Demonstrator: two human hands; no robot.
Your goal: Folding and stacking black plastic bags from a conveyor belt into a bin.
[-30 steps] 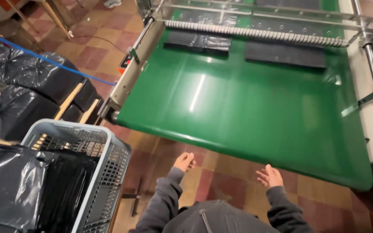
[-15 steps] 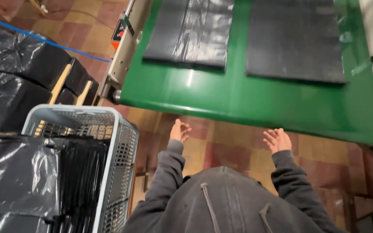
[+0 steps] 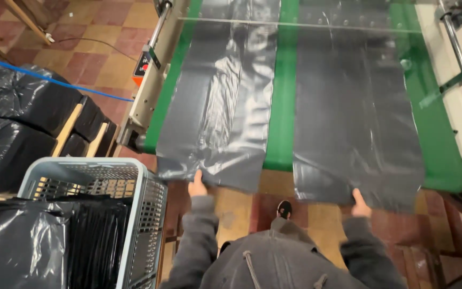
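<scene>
Two thin grey plastic sheets hang over the green conveyor belt (image 3: 283, 107)'s near edge, left hand (image 3: 197, 187) pinching left sheet (image 3: 215, 107), right hand (image 3: 360, 202) pinching right sheet (image 3: 356, 112); probably light, limp, slippery, so grip near corners.

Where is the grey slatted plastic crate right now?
In the head view, the grey slatted plastic crate sits lower left, beside the person's left hand, below the green conveyor belt's near corner.
</scene>
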